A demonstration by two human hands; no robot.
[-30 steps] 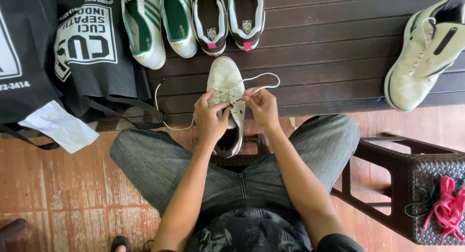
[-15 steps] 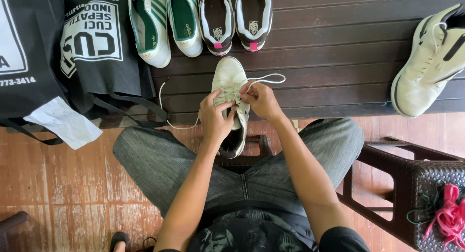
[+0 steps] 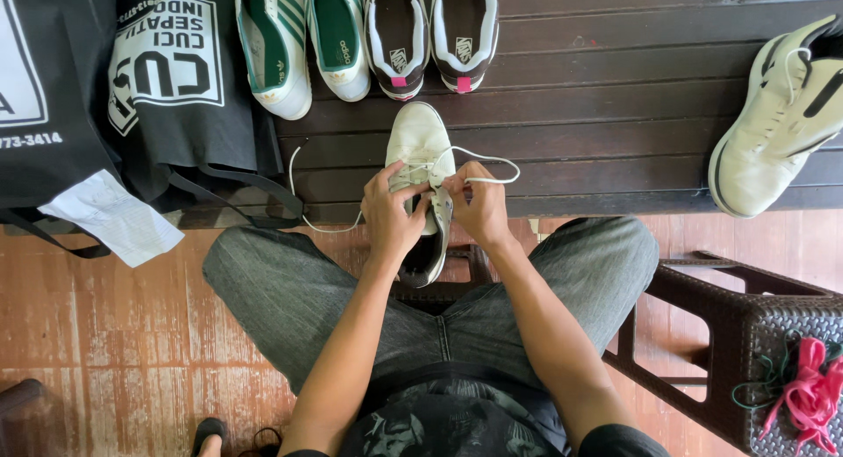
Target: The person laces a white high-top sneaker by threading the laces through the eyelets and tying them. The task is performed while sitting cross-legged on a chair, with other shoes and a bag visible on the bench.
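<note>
A white sneaker (image 3: 420, 141) lies toe-away on the edge of a dark wooden platform (image 3: 606, 115), its heel over my lap. My left hand (image 3: 392, 215) grips the sneaker's left side at the eyelets and pinches the lace. My right hand (image 3: 474, 204) pinches the white shoelace (image 3: 492, 165) at the sneaker's right side, and the lace loops out to the right. The other lace end (image 3: 303, 207) trails down the left onto the platform.
Green-and-white sneakers (image 3: 303, 35) and a dark pair with pink tabs (image 3: 432, 31) stand at the back. A cream sneaker (image 3: 777, 119) lies right. Black printed bags (image 3: 132, 88) and a paper slip (image 3: 110, 218) are left. A dark woven stool (image 3: 755, 334) holds pink laces (image 3: 812, 391).
The hands have shifted slightly on the sneaker's laces; the loop on the right has been pulled a little tighter. The view has drifted slightly.
</note>
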